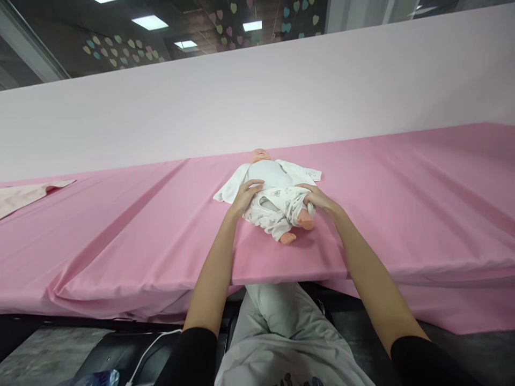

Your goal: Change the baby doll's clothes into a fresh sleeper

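Note:
A baby doll lies on its back on the pink table cover, head pointing away from me and bare feet toward me. It wears a white top, and printed white trousers are bunched around its legs. My left hand rests on the doll's left hip with curled fingers gripping the trouser fabric. My right hand is closed on the trouser fabric by the doll's right leg, just above one foot.
A pale pink wall rises behind the table. A light pink garment lies at the far left edge. My lap in grey trousers is below the table edge, with a white cable and dark bag at lower left.

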The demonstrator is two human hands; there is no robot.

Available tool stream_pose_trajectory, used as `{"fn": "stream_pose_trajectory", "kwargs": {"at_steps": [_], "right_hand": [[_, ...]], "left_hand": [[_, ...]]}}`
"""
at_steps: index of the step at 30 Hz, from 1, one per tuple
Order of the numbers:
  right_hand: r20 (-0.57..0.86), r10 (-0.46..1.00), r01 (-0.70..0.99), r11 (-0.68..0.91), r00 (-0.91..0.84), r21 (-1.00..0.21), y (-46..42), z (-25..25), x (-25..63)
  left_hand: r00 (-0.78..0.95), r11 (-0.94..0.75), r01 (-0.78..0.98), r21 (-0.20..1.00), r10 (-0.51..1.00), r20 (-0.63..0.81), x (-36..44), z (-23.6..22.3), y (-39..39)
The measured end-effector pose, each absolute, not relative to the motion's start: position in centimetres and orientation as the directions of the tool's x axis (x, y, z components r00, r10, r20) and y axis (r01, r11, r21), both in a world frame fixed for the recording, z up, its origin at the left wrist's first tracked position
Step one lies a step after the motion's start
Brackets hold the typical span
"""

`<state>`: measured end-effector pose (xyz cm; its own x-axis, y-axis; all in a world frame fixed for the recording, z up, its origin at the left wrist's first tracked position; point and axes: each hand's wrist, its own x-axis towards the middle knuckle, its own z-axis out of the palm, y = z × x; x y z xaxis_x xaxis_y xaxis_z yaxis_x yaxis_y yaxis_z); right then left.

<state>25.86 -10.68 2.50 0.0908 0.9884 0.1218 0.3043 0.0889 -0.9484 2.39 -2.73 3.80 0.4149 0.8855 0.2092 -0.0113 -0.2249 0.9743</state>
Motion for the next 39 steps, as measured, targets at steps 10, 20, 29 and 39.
{"fn": "stream_pose_trajectory", "kwargs": {"at_steps": [10, 20, 29, 39], "right_hand": [[0.059, 0.998, -0.337, 0.066, 0.033, -0.939, -10.1, 1.6, 28.3], [0.497, 0.789, 0.643, 0.175, 0.361, -0.746, -8.2, -0.3, 27.4], [0.330, 0.908, 0.098, 0.315, 0.259, -0.944, -8.8, 1.8, 25.6], [0.526, 0.819, 0.790, 0.160, 0.228, -0.592, -9.9, 1.1, 24.0]], "left_hand": [[0.375, -0.578, 0.364, 0.731, 0.809, 0.453, 2.2, 2.7, -2.6], [0.269, -0.738, 0.514, 0.436, 0.622, 0.735, 3.9, 2.1, -4.0], [0.436, -0.759, 0.467, 0.454, 0.644, 0.629, 5.1, 2.4, -6.4], [0.496, -0.650, 0.549, 0.525, 0.759, 0.421, 5.7, 2.9, -5.5]]}}
